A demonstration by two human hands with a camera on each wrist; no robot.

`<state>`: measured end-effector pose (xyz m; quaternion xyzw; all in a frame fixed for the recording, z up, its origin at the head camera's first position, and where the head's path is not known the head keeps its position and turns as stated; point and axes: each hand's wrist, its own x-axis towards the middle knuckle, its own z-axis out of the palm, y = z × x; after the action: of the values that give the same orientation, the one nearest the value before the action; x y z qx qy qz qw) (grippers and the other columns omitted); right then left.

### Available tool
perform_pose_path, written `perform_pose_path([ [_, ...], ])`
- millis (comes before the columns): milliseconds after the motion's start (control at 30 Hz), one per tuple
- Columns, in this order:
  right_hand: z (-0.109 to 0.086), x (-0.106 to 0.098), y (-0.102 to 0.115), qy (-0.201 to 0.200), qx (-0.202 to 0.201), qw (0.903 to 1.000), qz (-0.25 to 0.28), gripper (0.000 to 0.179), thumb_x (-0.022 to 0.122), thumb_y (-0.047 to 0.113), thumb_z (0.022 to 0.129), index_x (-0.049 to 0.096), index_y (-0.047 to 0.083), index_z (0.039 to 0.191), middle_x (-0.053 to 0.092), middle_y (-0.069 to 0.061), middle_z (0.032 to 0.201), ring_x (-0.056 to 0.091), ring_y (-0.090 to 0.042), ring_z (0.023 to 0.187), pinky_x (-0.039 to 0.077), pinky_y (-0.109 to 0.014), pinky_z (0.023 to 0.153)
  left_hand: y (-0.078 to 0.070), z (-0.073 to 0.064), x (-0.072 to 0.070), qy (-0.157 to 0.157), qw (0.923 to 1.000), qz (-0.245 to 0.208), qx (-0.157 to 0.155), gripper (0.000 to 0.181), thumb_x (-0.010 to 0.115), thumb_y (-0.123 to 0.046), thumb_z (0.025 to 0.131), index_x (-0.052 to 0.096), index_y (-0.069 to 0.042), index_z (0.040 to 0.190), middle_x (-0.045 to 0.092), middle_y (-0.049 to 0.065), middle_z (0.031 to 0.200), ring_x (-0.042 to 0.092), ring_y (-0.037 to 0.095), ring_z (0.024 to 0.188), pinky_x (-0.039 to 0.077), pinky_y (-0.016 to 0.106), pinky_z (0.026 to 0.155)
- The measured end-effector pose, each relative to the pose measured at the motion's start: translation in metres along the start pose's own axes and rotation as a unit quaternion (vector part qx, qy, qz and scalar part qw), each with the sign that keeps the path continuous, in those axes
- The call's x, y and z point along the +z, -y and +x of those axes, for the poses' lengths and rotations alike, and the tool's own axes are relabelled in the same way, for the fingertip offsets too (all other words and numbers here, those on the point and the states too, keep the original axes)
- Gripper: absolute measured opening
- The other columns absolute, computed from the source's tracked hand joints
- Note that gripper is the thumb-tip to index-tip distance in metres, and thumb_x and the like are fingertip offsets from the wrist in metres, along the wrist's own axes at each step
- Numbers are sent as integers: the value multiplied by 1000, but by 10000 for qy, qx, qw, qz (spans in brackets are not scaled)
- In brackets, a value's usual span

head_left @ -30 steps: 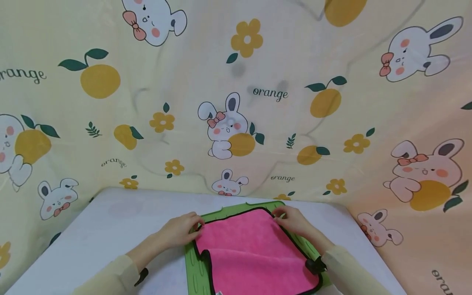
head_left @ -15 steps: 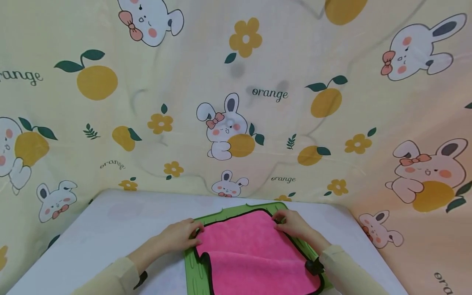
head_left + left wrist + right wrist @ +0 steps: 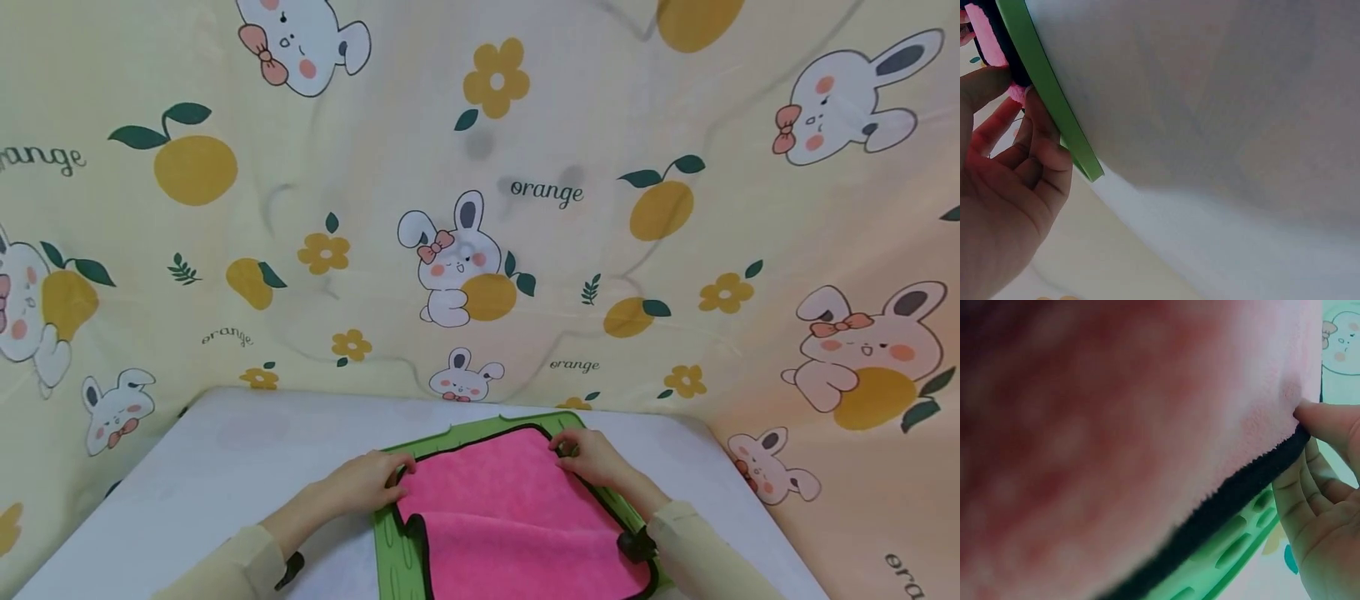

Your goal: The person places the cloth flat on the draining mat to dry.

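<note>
A pink cloth (image 3: 502,492) with a black border lies over a green board (image 3: 397,558), with a fold running across its lower half. My left hand (image 3: 367,482) pinches the cloth's far left corner between thumb and fingers. In the left wrist view, those fingertips are right beside the rim of the green board (image 3: 1054,94). Near the far right corner, my right hand (image 3: 592,460) pinches the black-edged side. The right wrist view has the thumb on top of the cloth (image 3: 1260,425) and the other fingers under its border. Below the border, oval hollows mark the green board (image 3: 1229,544).
A white table (image 3: 247,467) carries the board. Behind it and at both sides hangs a cream curtain (image 3: 375,292) printed with rabbits and oranges. Dark straps or devices sit at both wrists, the right one (image 3: 636,546) overlapping the cloth.
My left hand has shifted slightly nearer along the cloth's left corner. The right hand keeps almost the same place, and the cloth and board look nearly unchanged.
</note>
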<state>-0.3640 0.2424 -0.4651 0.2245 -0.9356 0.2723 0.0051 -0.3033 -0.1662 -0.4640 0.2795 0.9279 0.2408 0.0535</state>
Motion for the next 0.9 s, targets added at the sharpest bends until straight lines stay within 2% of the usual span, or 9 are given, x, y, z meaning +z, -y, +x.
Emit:
perform_pose_path([
  [200,-3,0,-2,-122,10,9999,-23,17,79,4,88,76,9,104,68,0,87,65,-16,80,54,-35,72,3,3,-3,-32,9998,-218,24,28,71,-2,92,67,-7,120,58,-6,77,52,8,65,47,27,59],
  [467,-7,0,-7,-416,380,9983,148,15,78,4,89,78,11,103,74,-3,95,70,-19,85,56,-37,77,0,13,-10,-769,9953,-274,516,23,68,5,92,69,-6,112,54,-3,86,50,10,79,49,26,67],
  [700,-3,0,-13,-573,645,9961,163,17,75,0,90,78,10,104,74,-5,102,69,-19,87,56,-36,75,0,26,-6,-1157,9919,-114,508,14,70,2,95,73,-5,107,54,0,92,52,12,83,52,30,74],
  [900,2,-2,-17,-805,672,9945,85,16,73,-1,91,78,6,106,73,-12,108,67,-18,83,54,-35,72,1,30,-2,-1194,9921,72,376,11,73,3,92,74,-1,102,55,4,97,58,17,87,56,35,78],
])
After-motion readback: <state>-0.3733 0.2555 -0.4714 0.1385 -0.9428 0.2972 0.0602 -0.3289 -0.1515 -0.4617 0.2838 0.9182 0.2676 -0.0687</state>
